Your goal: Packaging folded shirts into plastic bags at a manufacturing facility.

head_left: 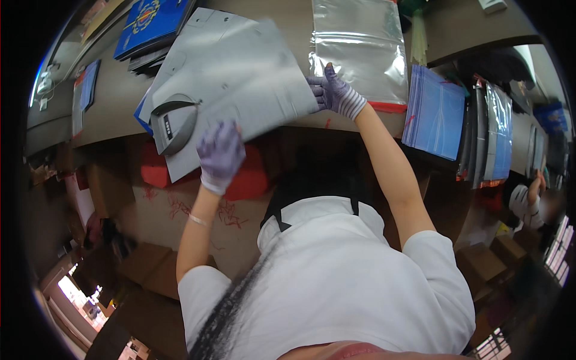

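Note:
A large pale grey sheet, partly blurred, lies tilted over other grey sheets on the table. At its lower left is a curved grey piece with a small dark label. My left hand, in a purple glove, is closed in a fist at the sheet's near edge; what its fingers hold, if anything, is hidden. My right hand, gloved alike, has its thumb raised and fingers stretched toward the sheet's right edge, seemingly touching it. Beyond it lies a stack of clear plastic bags with a red edge.
A blue printed folder tops a pile at the back left. To the right stand blue sheets and several bagged packs. Red pieces show below the table's edge, with cardboard boxes lower left. Another person is far right.

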`<state>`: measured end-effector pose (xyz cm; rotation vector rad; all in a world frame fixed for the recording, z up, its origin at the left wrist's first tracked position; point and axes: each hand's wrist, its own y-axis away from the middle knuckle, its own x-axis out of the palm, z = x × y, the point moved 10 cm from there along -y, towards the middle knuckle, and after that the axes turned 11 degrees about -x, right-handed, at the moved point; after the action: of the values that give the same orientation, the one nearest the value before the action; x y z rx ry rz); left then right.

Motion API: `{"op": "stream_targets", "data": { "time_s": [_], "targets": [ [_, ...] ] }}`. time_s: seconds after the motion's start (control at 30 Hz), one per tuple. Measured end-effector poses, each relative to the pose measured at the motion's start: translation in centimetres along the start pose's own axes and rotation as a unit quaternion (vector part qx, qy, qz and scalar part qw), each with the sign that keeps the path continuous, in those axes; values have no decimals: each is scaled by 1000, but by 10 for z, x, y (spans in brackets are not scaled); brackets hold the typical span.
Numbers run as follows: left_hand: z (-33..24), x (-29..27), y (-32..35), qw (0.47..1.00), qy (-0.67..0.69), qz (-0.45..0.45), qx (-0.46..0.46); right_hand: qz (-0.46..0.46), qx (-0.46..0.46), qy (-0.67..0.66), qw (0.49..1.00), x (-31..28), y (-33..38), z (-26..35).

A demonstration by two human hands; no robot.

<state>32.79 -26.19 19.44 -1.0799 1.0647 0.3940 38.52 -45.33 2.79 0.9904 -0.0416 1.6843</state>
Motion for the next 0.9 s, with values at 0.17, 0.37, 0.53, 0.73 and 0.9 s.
{"op": "stream_targets", "data": {
  "time_s": [0.17, 0.37, 0.53, 0.73, 0.9],
  "targets": [
    [-42, 1, 37, 983, 131, 127, 14, -45, -172, 416, 892, -27, 5, 40],
    [-150, 59, -5, 896, 402, 159, 98, -205, -349, 500, 765, -49, 219, 179],
    [-205, 237, -73, 911, 340, 233, 28, -304, -292, 807, 413, -97, 377, 147],
    [-233, 310, -93, 843, 384, 371, 61, -586, -278, 452, 612, -153, 525, -4],
    [-206, 350, -105, 730, 494, 453, -134, -626, -144, 521, 563, -116, 503, -73]
  ]
}}
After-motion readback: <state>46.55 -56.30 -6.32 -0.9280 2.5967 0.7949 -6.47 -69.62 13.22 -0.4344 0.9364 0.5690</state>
